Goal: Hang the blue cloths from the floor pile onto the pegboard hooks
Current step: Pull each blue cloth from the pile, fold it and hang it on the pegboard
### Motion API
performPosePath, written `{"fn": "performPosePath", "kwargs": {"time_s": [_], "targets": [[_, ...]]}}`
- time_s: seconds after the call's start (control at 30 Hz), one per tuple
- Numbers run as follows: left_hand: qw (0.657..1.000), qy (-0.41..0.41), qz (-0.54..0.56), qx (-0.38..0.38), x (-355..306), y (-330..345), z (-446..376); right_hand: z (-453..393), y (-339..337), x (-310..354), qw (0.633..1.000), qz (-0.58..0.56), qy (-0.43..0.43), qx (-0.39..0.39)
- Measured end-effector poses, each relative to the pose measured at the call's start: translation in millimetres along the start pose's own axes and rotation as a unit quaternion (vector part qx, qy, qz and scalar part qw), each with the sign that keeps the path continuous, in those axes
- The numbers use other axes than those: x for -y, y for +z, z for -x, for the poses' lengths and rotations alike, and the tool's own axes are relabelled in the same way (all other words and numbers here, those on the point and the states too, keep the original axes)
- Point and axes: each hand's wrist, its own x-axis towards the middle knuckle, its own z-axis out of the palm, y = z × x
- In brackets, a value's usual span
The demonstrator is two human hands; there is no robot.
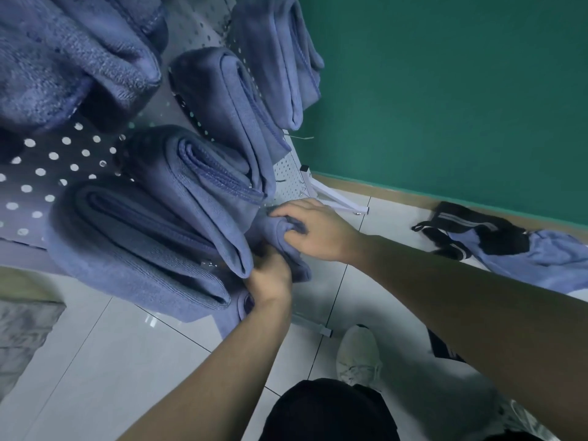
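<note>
Both hands work on one soft, plush blue cloth (280, 232) low against a white perforated pegboard (57, 173). Right hand (315, 230) lies on top of the cloth with fingers curled, bunching a fold of its fabric. Left hand (270, 278) is just below, fingers tucked into the same cloth and gripping it; its fingertips are hidden by the fabric. Above them, five thick, folded blue cloths (191, 173) of fuzzy terry texture drape in rounded loops over the board's hooks, stitched hems showing along their edges. To the right, on glossy pale floor tiles (143, 351), a rumpled floor pile (541, 259) of lighter blue cloth lies mixed with black fabric bearing white stripes, close to a matte green wall (445, 90). A worn white sneaker (359, 354) shows below.
</note>
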Motion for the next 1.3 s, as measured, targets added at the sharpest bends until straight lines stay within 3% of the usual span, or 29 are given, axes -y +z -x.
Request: {"fn": "performPosePath", "kwargs": {"time_s": [0.13,0.23,0.33,0.47,0.6,0.77,0.87,1.03,1.2,1.3], "targets": [[0.998,0.036,0.042,-0.019,6.4,2.9,-6.3,-0.1,1.7,-4.0,0.988,-0.13,0.053,0.059],[0.991,0.095,0.085,-0.032,-0.8,2.1,1.2,-3.8,5.9,0.2,0.986,-0.139,0.068,0.069],[0.989,0.073,0.13,-0.022,-2.2,2.3,6.6,-7.5,9.1,4.5,0.988,-0.133,0.058,0.05],[0.996,0.067,0.058,0.027,27.1,6.4,-10.3,-3.7,9.8,1.5,0.983,-0.145,0.062,0.093],[0.995,0.008,-0.029,0.099,48.6,2.4,-11.3,12.7,-0.7,-8.3,0.972,-0.157,0.087,0.15],[0.934,-0.131,-0.179,0.281,56.2,8.1,7.5,59.1,-32.1,-30.5,0.977,-0.111,0.131,0.127],[0.9,-0.113,-0.231,0.353,45.8,28.4,22.0,94.3,-51.5,-54.3,0.976,-0.098,0.171,0.088],[0.884,-0.061,-0.246,0.393,29.2,79.8,44.1,162.6,-89.1,-98.8,0.966,-0.094,0.242,0.012],[0.831,-0.045,-0.295,0.469,46.2,136.0,59.5,218.3,-113.6,-158.3,0.948,-0.043,0.305,-0.078],[0.802,-0.019,-0.335,0.494,63.1,167.8,67.0,239.4,-123.4,-199.5,0.93,-0.025,0.359,-0.079]]}}
